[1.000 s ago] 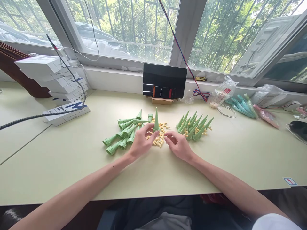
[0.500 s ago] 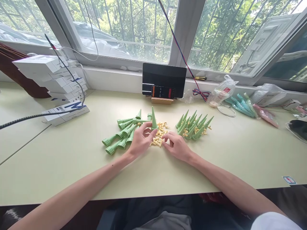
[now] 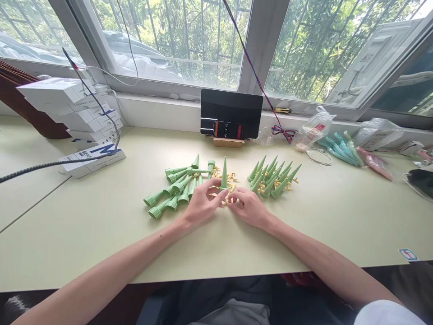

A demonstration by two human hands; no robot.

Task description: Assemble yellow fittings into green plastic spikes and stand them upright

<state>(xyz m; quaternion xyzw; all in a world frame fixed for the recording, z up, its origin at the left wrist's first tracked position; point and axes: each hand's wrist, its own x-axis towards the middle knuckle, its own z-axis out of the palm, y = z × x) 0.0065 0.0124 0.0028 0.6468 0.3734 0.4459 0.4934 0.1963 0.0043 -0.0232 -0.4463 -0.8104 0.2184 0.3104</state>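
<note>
My left hand (image 3: 202,205) pinches a green cone-shaped spike (image 3: 223,173) by its wide base and holds it upright, tip up. My right hand (image 3: 248,206) is closed right beside it, its fingertips meeting the spike's base over a scatter of small yellow parts (image 3: 227,184); what those fingers hold is too small to make out. A pile of green spikes (image 3: 176,189) lies flat to the left of my hands. Another cluster of green spikes with yellow pieces on them (image 3: 274,177) lies to the right.
A dark tablet (image 3: 232,109) with a phone (image 3: 230,130) on a wooden stand leans at the window sill. White boxes (image 3: 72,113) are stacked at the left with a black cable (image 3: 50,164) over them. Plastic bags (image 3: 313,128) and teal items (image 3: 341,146) lie at the right.
My left hand has carried the upright spike slightly right and nearer, and my right hand has closed in until the fingertips of both meet at the spike's base.
</note>
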